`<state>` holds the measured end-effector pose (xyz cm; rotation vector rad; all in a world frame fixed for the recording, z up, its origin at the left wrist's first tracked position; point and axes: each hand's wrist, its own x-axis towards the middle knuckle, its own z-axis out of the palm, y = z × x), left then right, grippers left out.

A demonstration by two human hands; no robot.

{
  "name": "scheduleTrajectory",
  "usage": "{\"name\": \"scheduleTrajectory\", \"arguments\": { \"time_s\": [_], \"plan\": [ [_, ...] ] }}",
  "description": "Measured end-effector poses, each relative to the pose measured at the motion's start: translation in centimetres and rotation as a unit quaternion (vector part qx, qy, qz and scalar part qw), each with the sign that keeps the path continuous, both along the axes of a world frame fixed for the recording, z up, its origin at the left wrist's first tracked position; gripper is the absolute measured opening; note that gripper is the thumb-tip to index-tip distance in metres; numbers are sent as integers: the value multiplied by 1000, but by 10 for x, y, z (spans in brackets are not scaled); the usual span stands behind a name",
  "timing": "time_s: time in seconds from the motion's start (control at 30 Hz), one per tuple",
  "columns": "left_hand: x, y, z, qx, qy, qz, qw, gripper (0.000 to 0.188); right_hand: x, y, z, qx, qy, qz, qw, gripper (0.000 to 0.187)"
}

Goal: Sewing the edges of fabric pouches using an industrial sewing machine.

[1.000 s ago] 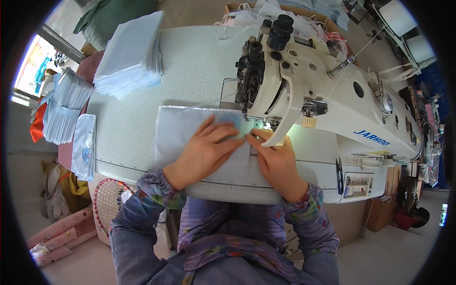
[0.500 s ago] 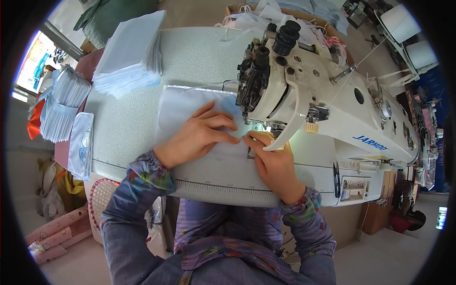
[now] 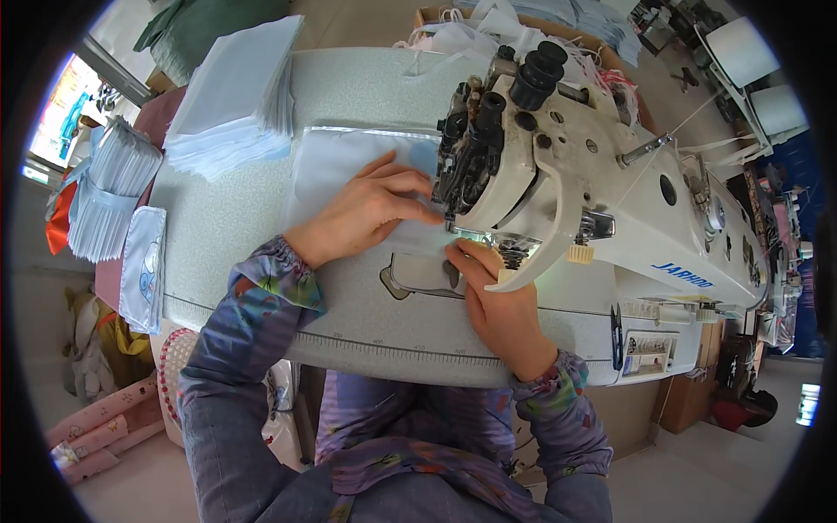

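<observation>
A pale blue fabric piece (image 3: 336,166) lies flat on the sewing table (image 3: 218,227), its right edge running under the head of a white industrial sewing machine (image 3: 575,183). My left hand (image 3: 370,209) lies flat on the fabric, fingers spread toward the needle area. My right hand (image 3: 497,301) rests on the table just in front of the presser foot, its fingertips pressing the fabric's near edge beside the metal needle plate (image 3: 418,275).
A tall stack of pale blue sheets (image 3: 240,91) sits at the table's far left. Bundled blue pieces (image 3: 109,196) lie off the left edge. A box of white straps (image 3: 471,26) stands behind the machine. Small snips (image 3: 616,324) lie at the right front.
The fabric has slid away from me and to the left under the machine, and both hands have moved with it; the needle plate in front of my right hand is now uncovered.
</observation>
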<state>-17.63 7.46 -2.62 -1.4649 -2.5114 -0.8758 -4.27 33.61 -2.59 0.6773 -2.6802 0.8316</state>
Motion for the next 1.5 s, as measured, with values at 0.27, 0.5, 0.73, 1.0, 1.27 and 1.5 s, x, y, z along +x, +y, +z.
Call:
{"name": "scheduleTrajectory", "arguments": {
  "time_s": [0.27,0.5,0.73,1.0,1.27,1.5],
  "plan": [
    [34,-1,22,-121,67,44,989,50,-1,1,-6,-54,29,0,998,42],
    [106,32,13,-124,-51,159,978,62,1,-1,5,-25,32,-13,999,31],
    [115,42,6,-74,13,186,980,64,5,3,1,-27,26,-29,999,33],
    [116,48,1,-54,20,205,977,59,4,3,3,-18,22,-33,999,37],
    [125,-12,0,57,-96,151,982,38,7,8,1,-59,31,-8,998,33],
    [169,-58,37,-101,11,176,979,60,3,-3,11,-27,-7,36,999,46]
  ]
}}
